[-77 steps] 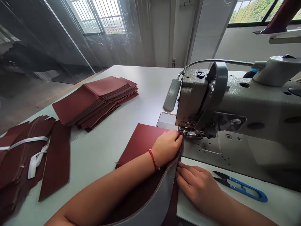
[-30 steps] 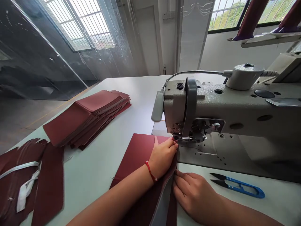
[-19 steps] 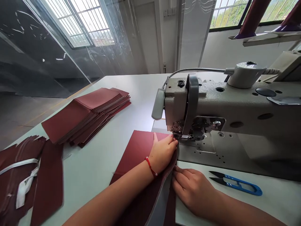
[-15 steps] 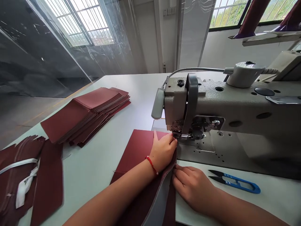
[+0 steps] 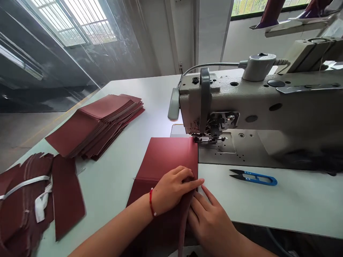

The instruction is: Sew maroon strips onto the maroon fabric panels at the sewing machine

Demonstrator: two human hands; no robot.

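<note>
I saw a smooth, matte maroon panel, roughly rectangular, lying flat on the bench. Its far right corner sat under the presser foot of a grey metal sewing machine, and its near end drooped over the bench's near edge, showing a pale grey underside. The left hand, with a red cord at the wrist, lay curled on the panel's right edge. I could not tell whether it pinched the cloth or only pressed it. The right hand lay flat with fingers straight and together, just right of that edge and touching the left hand.

The bench was plain, pale and smooth. Blue-handled thread snips lay to the right, well apart from the hands. At far left sat a slumped stack of maroon pieces, and at near left a bundle tied with a white strip. Clear plastic sheeting hung beyond the bench, below a barred window.

Bare bench lay between the panel and the stack, and along the near right edge.
</note>
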